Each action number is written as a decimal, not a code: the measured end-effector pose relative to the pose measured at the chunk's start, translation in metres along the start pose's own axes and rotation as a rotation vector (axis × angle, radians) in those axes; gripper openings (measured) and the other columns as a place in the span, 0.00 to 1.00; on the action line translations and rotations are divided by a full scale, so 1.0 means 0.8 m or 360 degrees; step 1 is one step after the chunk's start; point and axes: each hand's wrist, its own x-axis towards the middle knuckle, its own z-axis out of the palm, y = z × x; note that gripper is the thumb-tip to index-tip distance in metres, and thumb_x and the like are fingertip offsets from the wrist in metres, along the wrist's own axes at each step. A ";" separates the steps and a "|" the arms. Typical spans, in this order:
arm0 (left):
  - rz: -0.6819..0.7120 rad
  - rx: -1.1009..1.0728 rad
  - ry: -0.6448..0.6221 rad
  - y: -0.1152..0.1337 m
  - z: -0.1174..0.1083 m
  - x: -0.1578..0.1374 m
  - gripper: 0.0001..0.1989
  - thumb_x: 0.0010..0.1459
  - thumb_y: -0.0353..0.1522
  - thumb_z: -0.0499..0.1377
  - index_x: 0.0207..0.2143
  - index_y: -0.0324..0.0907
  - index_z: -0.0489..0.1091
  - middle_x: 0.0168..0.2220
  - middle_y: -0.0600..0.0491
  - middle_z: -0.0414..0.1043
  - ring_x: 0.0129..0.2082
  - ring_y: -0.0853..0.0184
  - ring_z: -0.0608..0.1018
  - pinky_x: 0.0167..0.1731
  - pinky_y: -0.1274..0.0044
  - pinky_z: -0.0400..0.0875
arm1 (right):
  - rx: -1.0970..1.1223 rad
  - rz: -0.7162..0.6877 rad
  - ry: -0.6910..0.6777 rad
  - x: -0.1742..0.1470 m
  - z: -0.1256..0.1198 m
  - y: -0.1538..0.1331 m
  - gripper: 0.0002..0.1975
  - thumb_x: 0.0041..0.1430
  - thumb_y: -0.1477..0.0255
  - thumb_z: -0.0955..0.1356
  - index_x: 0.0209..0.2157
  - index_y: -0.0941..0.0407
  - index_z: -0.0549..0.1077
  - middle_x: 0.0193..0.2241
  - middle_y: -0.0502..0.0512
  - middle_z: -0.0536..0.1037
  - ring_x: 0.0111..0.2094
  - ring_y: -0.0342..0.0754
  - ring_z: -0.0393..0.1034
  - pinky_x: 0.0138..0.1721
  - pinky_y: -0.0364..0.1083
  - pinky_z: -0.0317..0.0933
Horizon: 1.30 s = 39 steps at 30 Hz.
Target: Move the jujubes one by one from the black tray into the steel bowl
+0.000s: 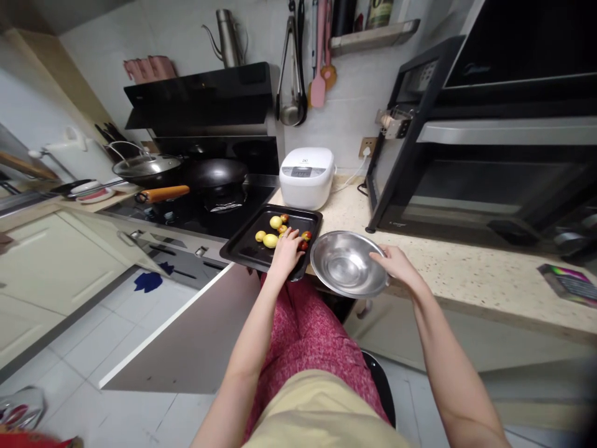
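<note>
While the right grip point(395, 264) clasps the steel bowl point(344, 264) to its left, the left grip point(285, 252) reaches among yellow and reddish fruit point(270, 241), black tray point(247, 250) beneath, whether it grasps any unclear

Soft indoor light, pale glare in the steel bowl point(345, 267), stretched edges, lower right seemingly blurred.

Yellow and reddish fruits point(270, 241) on black tray point(245, 249) beside steel bowl point(345, 267)
</note>
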 end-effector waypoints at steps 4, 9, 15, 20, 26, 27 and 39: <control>0.0030 0.0102 -0.0064 0.003 0.001 0.010 0.16 0.59 0.25 0.67 0.50 0.40 0.76 0.53 0.43 0.74 0.60 0.54 0.73 0.60 0.63 0.67 | 0.0037 0.0025 -0.0013 0.007 0.001 0.006 0.10 0.49 0.64 0.70 0.26 0.57 0.78 0.21 0.53 0.79 0.25 0.51 0.74 0.26 0.45 0.66; 0.0014 0.0147 -0.0045 0.009 0.002 0.011 0.14 0.59 0.25 0.66 0.48 0.41 0.75 0.49 0.44 0.74 0.55 0.53 0.74 0.57 0.62 0.68 | 0.0058 0.0051 -0.0002 0.017 0.003 0.009 0.10 0.49 0.64 0.72 0.28 0.57 0.80 0.20 0.53 0.79 0.24 0.52 0.75 0.25 0.45 0.66; 0.0000 0.0055 0.0098 0.012 -0.008 0.005 0.11 0.60 0.26 0.65 0.46 0.42 0.74 0.46 0.46 0.75 0.52 0.55 0.76 0.56 0.64 0.70 | 0.0011 0.0064 0.0034 0.020 0.001 0.001 0.10 0.52 0.64 0.69 0.30 0.56 0.79 0.25 0.53 0.82 0.28 0.51 0.76 0.31 0.45 0.67; 0.0194 -0.0428 0.0546 0.035 -0.030 -0.028 0.13 0.62 0.26 0.64 0.49 0.43 0.73 0.47 0.48 0.76 0.51 0.59 0.77 0.57 0.66 0.71 | -0.0174 0.0045 0.0635 -0.010 -0.015 -0.044 0.14 0.64 0.61 0.64 0.40 0.54 0.77 0.43 0.64 0.82 0.41 0.58 0.77 0.45 0.55 0.68; 0.0417 -0.0883 0.0967 0.095 -0.025 -0.080 0.13 0.64 0.30 0.65 0.51 0.44 0.73 0.48 0.48 0.78 0.50 0.62 0.80 0.54 0.67 0.76 | 0.0771 -0.0317 -0.0181 -0.082 0.019 -0.114 0.16 0.67 0.53 0.66 0.44 0.48 0.78 0.40 0.55 0.82 0.29 0.49 0.75 0.30 0.49 0.71; 0.0443 -0.0908 0.1006 0.102 -0.020 -0.086 0.14 0.64 0.29 0.65 0.52 0.45 0.73 0.49 0.48 0.79 0.50 0.61 0.80 0.54 0.67 0.77 | 0.0931 -0.0310 -0.0330 -0.091 0.029 -0.118 0.17 0.67 0.53 0.66 0.45 0.48 0.78 0.40 0.54 0.82 0.29 0.48 0.74 0.31 0.49 0.72; 0.0556 -0.0939 0.1104 0.116 0.014 -0.113 0.21 0.66 0.25 0.63 0.59 0.47 0.72 0.55 0.46 0.78 0.55 0.61 0.81 0.56 0.64 0.78 | 0.1312 -0.0181 -0.0625 -0.110 0.039 -0.114 0.19 0.53 0.63 0.78 0.44 0.51 0.74 0.42 0.52 0.80 0.44 0.48 0.78 0.50 0.49 0.73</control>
